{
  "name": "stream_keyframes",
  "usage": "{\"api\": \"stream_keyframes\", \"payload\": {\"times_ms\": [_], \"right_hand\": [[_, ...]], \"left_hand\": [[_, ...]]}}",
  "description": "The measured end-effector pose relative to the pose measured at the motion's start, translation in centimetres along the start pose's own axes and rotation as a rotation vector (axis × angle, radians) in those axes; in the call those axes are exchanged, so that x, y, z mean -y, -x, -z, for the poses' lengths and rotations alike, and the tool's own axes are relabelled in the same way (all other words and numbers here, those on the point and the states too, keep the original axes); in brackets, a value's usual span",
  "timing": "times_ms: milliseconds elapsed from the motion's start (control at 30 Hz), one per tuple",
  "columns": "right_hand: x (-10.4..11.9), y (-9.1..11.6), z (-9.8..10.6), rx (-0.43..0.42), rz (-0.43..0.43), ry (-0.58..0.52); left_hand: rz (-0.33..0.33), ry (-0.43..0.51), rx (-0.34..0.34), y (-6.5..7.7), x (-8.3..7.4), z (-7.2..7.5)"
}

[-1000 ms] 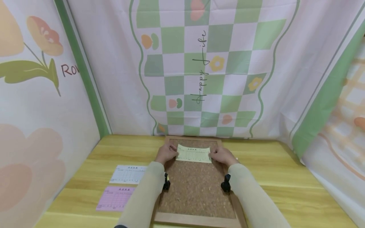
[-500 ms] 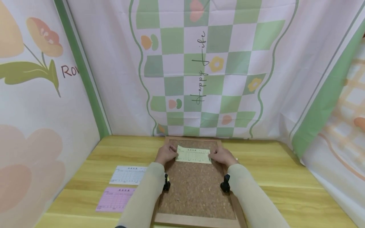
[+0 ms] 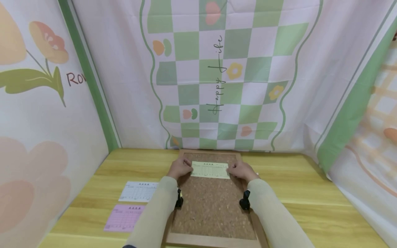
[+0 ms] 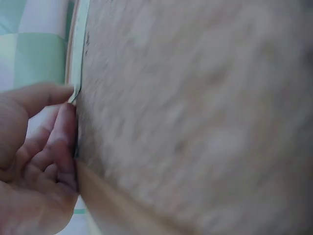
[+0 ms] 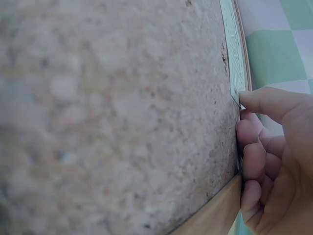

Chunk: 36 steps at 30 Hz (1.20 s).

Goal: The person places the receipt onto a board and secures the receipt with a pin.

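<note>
A pale yellow printed form (image 3: 211, 170) lies flat against the upper part of a wood-framed cork board (image 3: 214, 206). At its left edge my left hand (image 3: 181, 167) pinches the paper between thumb and index finger. The left wrist view shows that hand (image 4: 36, 147) with the paper edge (image 4: 78, 54) at the thumb tip. On the other side my right hand (image 3: 243, 170) pinches the right edge. From the right wrist, the thumb of that hand (image 5: 279, 142) sits at the form's corner, and the other fingers curl near the board's frame.
Left of the board, a white printed form (image 3: 138, 191) and a pink one (image 3: 124, 217) lie on the wooden table (image 3: 310, 193). The left sleeve partly covers both. A patterned curtain (image 3: 214, 75) hangs behind the table.
The yellow form was bowed with its top edge and upper left corner raised; it now lies flatter on the cork. Both hands stay nearly in place at its sides.
</note>
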State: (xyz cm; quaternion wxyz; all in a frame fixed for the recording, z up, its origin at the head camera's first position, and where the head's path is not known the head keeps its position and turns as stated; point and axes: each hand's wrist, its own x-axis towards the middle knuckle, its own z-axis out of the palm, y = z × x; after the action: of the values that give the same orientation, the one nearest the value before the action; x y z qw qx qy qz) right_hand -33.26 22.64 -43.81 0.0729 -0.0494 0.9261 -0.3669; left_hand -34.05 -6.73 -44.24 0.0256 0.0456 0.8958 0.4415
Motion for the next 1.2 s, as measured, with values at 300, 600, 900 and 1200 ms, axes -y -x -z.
{"api": "stream_keyframes", "payload": {"times_ms": [300,600,900,1200], "right_hand": [[-0.1,0.0,0.1,0.006,-0.014,-0.020],[0.0,0.2,0.1,0.014,-0.018,-0.045],[-0.4,0.0,-0.4,-0.014,-0.017,-0.030],[-0.1,-0.1,0.1,0.025,-0.013,-0.056]], "left_hand": [[-0.009,-0.012,0.250,0.1,-0.6,1.5],[-0.048,-0.013,0.320,-0.6,-0.5,1.8],[-0.040,-0.026,0.327,-0.3,-0.5,1.8],[-0.039,-0.027,0.313,-0.4,-0.5,1.6]]}}
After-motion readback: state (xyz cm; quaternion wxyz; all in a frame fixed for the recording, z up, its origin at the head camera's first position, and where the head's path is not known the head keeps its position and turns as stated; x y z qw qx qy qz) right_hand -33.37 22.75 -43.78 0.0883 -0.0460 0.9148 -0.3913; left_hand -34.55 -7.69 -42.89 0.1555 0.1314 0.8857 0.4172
